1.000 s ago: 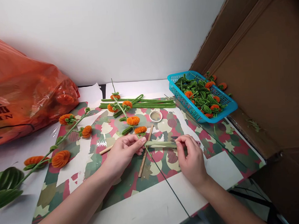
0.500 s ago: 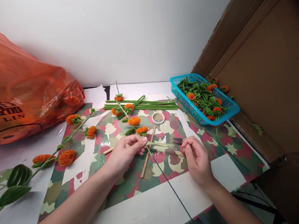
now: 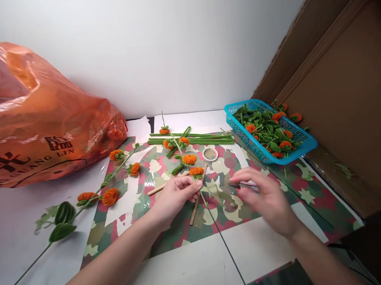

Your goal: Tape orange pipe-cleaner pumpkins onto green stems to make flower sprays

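Note:
My left hand (image 3: 183, 191) is closed in a pinch round a thin green stem (image 3: 225, 238). Small ribbed orange chenille pumpkins (image 3: 189, 160) sit along its upper part, and its wire end runs toward the bottom edge. A pale green strip of tape (image 3: 217, 192) hangs blurred beside the pinching fingers. To the right, my right hand (image 3: 266, 198) holds a small dark-bladed pair of scissors (image 3: 244, 184), partly hidden by the fingers and apart from the stem. Below the stem lie two thin wooden sticks (image 3: 195, 210). A roll of tape (image 3: 210, 154) rests just behind.
A finished-looking pumpkin branch (image 3: 94, 196) lies at left, before an orange plastic bag (image 3: 55, 124). Green chenille stems (image 3: 206, 140) lie at the back. A blue basket (image 3: 261, 153) of green and orange pieces stands at right, by a brown cardboard panel (image 3: 345, 109).
The pale strip, stretched toward the scissors before, now hangs loose. My right hand has turned and drawn the scissors back into its fingers. The whole view has shifted, showing more of the left side.

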`<state>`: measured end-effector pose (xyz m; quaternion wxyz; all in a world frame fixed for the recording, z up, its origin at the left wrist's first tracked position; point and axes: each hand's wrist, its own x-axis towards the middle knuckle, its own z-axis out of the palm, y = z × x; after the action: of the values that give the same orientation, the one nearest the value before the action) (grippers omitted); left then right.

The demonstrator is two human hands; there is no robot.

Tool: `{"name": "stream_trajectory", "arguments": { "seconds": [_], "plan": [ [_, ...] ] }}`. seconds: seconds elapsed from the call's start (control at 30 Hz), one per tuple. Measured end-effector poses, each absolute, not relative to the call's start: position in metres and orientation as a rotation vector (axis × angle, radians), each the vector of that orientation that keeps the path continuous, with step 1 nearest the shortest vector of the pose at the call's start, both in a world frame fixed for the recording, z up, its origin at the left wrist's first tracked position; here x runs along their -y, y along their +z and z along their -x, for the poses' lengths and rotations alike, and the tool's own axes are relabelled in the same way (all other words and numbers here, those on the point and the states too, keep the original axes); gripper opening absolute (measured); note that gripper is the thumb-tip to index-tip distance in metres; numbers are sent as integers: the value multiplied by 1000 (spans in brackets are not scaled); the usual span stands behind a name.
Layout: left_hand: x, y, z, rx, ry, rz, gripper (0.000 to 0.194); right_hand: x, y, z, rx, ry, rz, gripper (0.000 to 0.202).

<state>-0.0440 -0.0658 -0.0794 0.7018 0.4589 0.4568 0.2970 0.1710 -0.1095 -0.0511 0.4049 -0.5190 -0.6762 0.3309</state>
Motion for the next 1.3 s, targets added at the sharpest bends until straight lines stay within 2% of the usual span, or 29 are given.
{"name": "stream_trajectory", "arguments": {
  "seconds": [0.2,0.37,0.57,0.7,0.83,1.0,1.07,1.2,1.3],
  "plan": [
    [71,-54,45,-1037,713,-1108,31,102,-40,-119,1982,584,1358,5],
    [65,-45,52,-992,716,-1049,30,91,-28,-124,2210,439,1164,16],
    [55,-24,60,-918,808,-892,26,69,1,-122,2344,44,1023,17],
    [48,-5,64,-894,919,-830,22,57,10,-114,2227,93,934,16],
    [43,2,63,-902,1003,-783,19,46,-3,-108,1990,205,863,14],
    [43,-4,58,-908,988,-767,22,34,-18,-116,1999,-267,736,24],
    [44,-7,57,-905,986,-783,23,33,-16,-120,2029,-359,668,28],
    [48,-7,57,-938,997,-829,26,34,-2,-122,1842,-227,780,21],
    [52,-5,56,-971,1009,-909,29,35,11,-124,1797,193,977,9]
  ]
}}
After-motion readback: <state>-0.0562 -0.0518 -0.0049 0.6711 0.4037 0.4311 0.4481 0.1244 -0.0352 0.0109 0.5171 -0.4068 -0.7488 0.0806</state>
